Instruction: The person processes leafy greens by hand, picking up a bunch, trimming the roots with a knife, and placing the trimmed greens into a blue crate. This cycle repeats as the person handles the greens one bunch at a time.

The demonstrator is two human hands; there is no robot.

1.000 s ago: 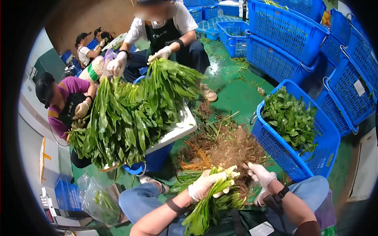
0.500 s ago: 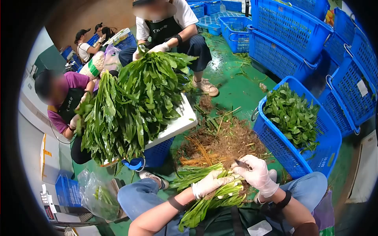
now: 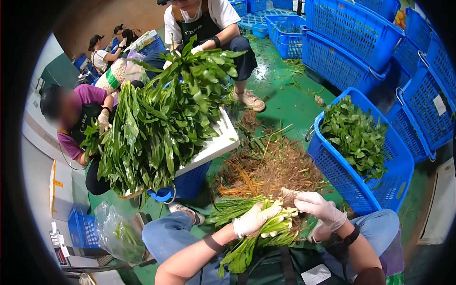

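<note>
My gloved left hand (image 3: 256, 220) is closed round a bunch of leafy greens (image 3: 241, 254), whose pale cut stem ends stick out to the right. Just right of those ends is my gloved right hand (image 3: 319, 207), its fingers pressed together near the roots; what they hold, if anything, is too small to make out. More greens (image 3: 232, 209) lie beyond my left hand. A heap of brown roots (image 3: 280, 166) covers the floor in front of both hands.
A white tray (image 3: 216, 142) piled with long greens (image 3: 152, 128) stands front left on a blue basket. Two co-workers in aprons handle greens around it. At right, a blue basket (image 3: 354, 190) holds leaves (image 3: 354, 135), with stacked blue crates (image 3: 351, 33) behind. A plastic bag (image 3: 118, 237) lies lower left.
My right hand has moved from right of the bunch to its stem ends, then slightly away to the right. My left hand keeps its hold. The co-worker opposite has shifted greens over the pile.
</note>
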